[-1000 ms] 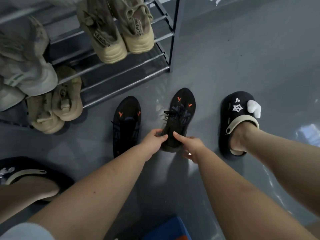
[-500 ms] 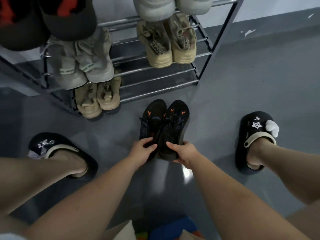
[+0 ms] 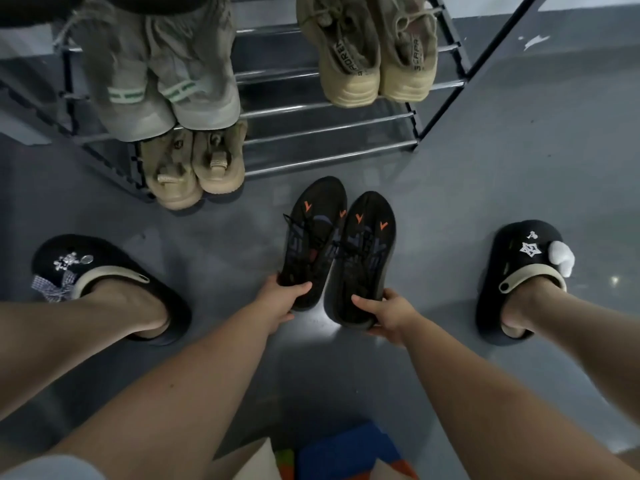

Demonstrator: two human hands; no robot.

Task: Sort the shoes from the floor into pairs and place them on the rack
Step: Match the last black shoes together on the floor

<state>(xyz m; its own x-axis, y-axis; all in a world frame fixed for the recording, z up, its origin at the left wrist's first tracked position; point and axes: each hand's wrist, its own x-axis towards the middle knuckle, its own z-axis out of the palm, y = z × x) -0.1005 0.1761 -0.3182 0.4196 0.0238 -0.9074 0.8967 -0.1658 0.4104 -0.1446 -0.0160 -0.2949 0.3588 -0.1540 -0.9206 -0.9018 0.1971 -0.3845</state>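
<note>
Two black sneakers with orange marks are held side by side above the grey floor, toes pointing at the rack. My left hand (image 3: 282,299) grips the heel of the left black sneaker (image 3: 313,233). My right hand (image 3: 388,315) grips the heel of the right black sneaker (image 3: 363,258). The metal shoe rack (image 3: 329,129) stands just beyond them. It holds a grey-green pair (image 3: 166,81) and a tan pair (image 3: 370,60) on a middle shelf, and a beige pair (image 3: 194,168) at the bottom left.
My feet wear black clogs, one at the left (image 3: 104,282) and one at the right (image 3: 519,271), flanking the sneakers. The bottom shelf's bars right of the beige pair are bare. A blue and orange object (image 3: 346,455) lies at the lower edge. Dark shoes fill the top-left corner.
A second ago only one black sneaker was held with both hands, the other on the floor. Now each hand holds one, side by side and a little higher; my view has tilted up.
</note>
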